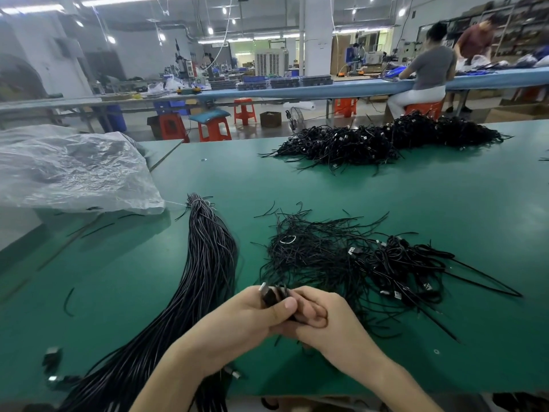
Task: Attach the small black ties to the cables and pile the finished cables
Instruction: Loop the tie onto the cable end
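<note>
Cable (271, 296) clamped by curled fingers of left hand (237, 319) and right hand (326, 321); slack grip could let its loops spring apart before tying

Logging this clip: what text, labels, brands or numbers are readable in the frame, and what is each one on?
No text in this frame can be read.
White pillar: faint marks, too small to read.
Cardboard boxes at far right: blurred, no print legible.
Near cable pile: any marks on its plugs are too small.
Cable gripped by the left hand and right hand: its plug shows no marking.
</note>
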A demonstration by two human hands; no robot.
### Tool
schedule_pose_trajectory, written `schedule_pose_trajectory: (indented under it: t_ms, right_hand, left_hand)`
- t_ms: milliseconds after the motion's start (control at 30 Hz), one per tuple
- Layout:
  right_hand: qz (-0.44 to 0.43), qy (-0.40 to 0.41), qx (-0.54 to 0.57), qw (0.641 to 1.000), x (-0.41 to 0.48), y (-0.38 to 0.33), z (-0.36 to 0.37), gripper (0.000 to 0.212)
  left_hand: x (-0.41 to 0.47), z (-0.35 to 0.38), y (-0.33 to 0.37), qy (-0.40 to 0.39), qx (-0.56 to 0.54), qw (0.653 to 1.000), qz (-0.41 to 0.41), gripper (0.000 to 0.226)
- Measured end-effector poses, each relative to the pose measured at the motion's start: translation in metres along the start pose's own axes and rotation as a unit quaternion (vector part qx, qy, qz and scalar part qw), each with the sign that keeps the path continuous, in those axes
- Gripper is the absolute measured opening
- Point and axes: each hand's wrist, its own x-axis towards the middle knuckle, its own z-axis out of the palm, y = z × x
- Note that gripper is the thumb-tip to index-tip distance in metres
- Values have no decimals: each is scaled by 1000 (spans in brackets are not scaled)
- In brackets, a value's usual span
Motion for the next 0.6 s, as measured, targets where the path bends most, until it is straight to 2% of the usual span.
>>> schedule_pose_trajectory:
  t_ms: [167,333,400,500,600]
  right_hand:
    - [-4,8,36,999,-1,2,3,28]
    - [-14,34,38,999,-1,2,-3,20]
    - [-20,48,7,999,-2,3,-3,18]
    - [-19,49,-75,996,-1,6,-3,16]
    - [-26,31,-112,993,1,9,-3,16]
  left_hand:
    - [-2,13,-1,77,87,993,12,25]
    - [-2,22,-8,127,131,979,94,23]
    - [-1,23,-12,166,175,964,111,19]
    - [4,24,-22,248,268,928,74,14]
    - [7,32,-29,304,338,888,63,20]
